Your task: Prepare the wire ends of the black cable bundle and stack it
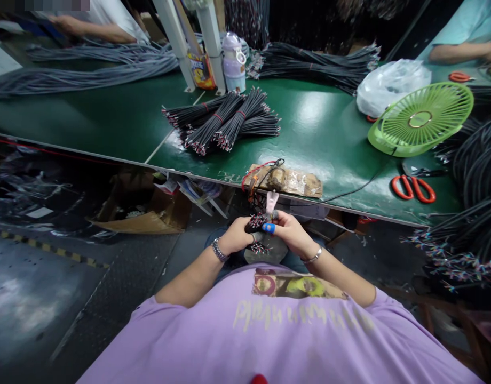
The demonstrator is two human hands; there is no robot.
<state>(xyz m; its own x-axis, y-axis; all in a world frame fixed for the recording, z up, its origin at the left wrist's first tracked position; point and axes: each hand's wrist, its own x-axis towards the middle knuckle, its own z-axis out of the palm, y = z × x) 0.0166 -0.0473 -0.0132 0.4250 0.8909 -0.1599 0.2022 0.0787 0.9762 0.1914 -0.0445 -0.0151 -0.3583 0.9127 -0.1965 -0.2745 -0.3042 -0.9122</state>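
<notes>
My left hand is closed around a bundle of short black cables in front of my lap, with the stripped reddish wire ends showing. Close beside it, my right hand pinches at the wire ends, a blue wrap on its thumb. What sits between those fingertips is too small to make out. Just beyond the fingers, a pale pink strip hangs at the table edge, below a cardboard piece with a brown lump and tape on it.
Tied black cable bundles lie on the green table. To the right are a green fan, its cord, orange-handled scissors, a plastic bag and long cables. A bottle stands behind. Two other people work across the table.
</notes>
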